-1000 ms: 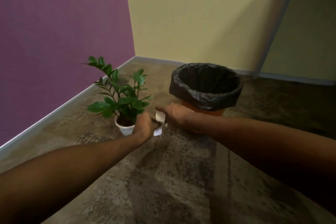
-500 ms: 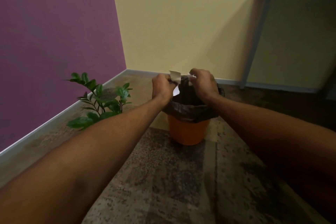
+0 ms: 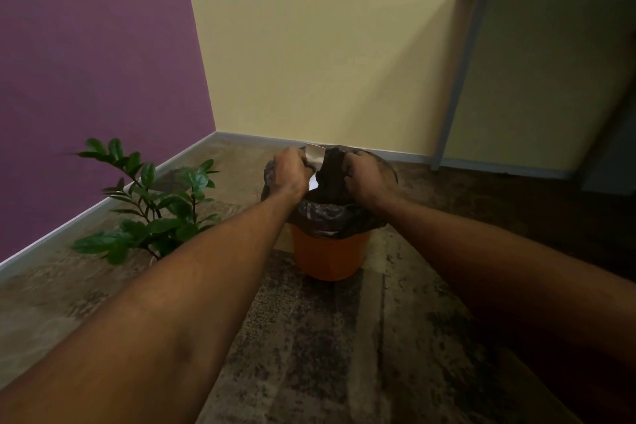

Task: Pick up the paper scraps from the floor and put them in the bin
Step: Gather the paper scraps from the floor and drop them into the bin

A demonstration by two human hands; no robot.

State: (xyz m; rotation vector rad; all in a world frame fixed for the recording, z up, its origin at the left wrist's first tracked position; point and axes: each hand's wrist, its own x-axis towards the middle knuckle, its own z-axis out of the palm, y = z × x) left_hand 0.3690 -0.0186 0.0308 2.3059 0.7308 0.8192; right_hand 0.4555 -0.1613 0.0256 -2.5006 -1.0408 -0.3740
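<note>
White paper scraps (image 3: 315,162) pinched in left hand (image 3: 288,171); right hand (image 3: 365,175) curled, contents unclear. Risk: scraps flutter past bin (image 3: 328,251).

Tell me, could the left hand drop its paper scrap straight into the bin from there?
Probably yes. The left hand holds the paper scrap above the bin, whose lined mouth looks open below; the right hand sits off to the side.

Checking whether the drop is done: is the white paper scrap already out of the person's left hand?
No, the left hand pinches the white paper scrap above the bin.
</note>
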